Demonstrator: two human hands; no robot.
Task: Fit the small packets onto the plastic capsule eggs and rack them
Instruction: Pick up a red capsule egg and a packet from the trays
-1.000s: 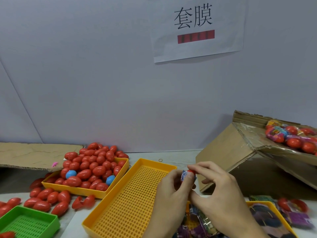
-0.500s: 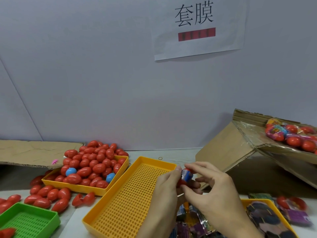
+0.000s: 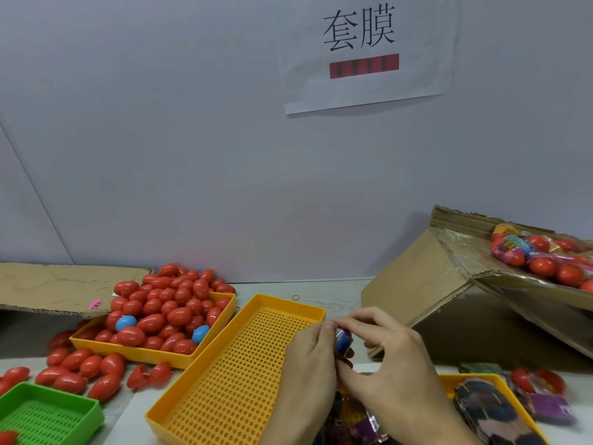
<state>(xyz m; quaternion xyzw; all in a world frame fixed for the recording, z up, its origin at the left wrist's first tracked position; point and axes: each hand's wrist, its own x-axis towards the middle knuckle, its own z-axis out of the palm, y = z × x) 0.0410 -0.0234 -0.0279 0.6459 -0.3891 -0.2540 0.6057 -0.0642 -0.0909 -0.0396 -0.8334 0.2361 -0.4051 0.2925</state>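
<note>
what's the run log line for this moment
step: fitting packet on egg | left hand: holds egg | right hand: pinches packet | perforated yellow tray: no eggs racked

Both your hands meet over the near end of the perforated yellow tray: your left hand and right hand pinch one capsule egg, a blue packet wrapped round it. A tray of red eggs sits to the left, loose eggs spilling beside it. Packets lie in the right tray, under your right wrist.
</note>
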